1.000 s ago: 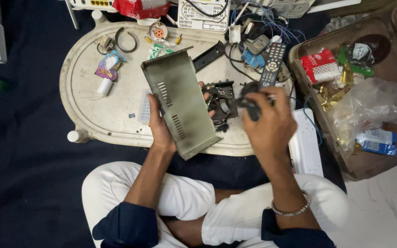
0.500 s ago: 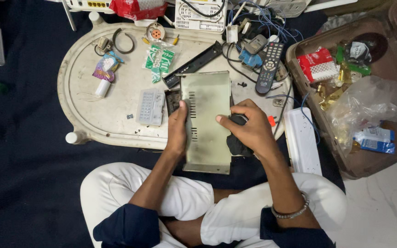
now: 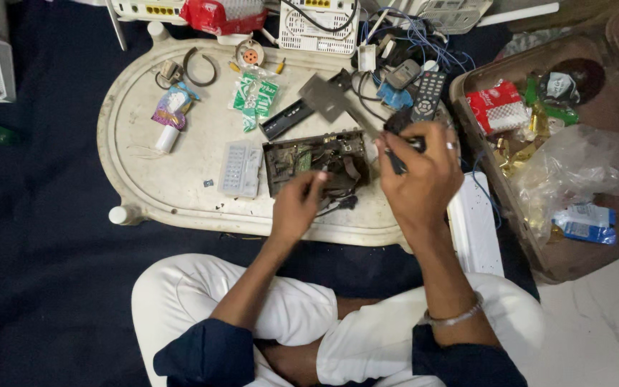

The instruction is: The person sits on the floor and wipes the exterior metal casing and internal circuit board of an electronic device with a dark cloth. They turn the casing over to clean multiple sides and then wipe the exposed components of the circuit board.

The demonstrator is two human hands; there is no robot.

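An open electronics box (image 3: pixel 302 159) with its circuit board and wires exposed lies on the white oval tray table (image 3: pixel 180 186). My left hand (image 3: pixel 296 208) reaches into the box's front edge with thumb and forefinger pinched together; what they pinch is too small to tell. A black cable (image 3: pixel 339 205) trails out just below that hand. To the right of the box, my right hand (image 3: pixel 420 179) is closed around a dark tool (image 3: pixel 398 147) and holds it above the table's right end.
On the table lie a white keypad (image 3: pixel 239 169), a black strip (image 3: pixel 288 118), a grey plate (image 3: pixel 322 96), green packets (image 3: pixel 256 97) and a remote (image 3: pixel 428 94). Routers and tangled wires line the far edge. A brown tray (image 3: pixel 582 261) with packets and a plastic bag sits at right.
The grey metal cover that both hands held over the box is gone from my hands and out of sight. The box now lies uncovered, and my left hand has dropped onto it.
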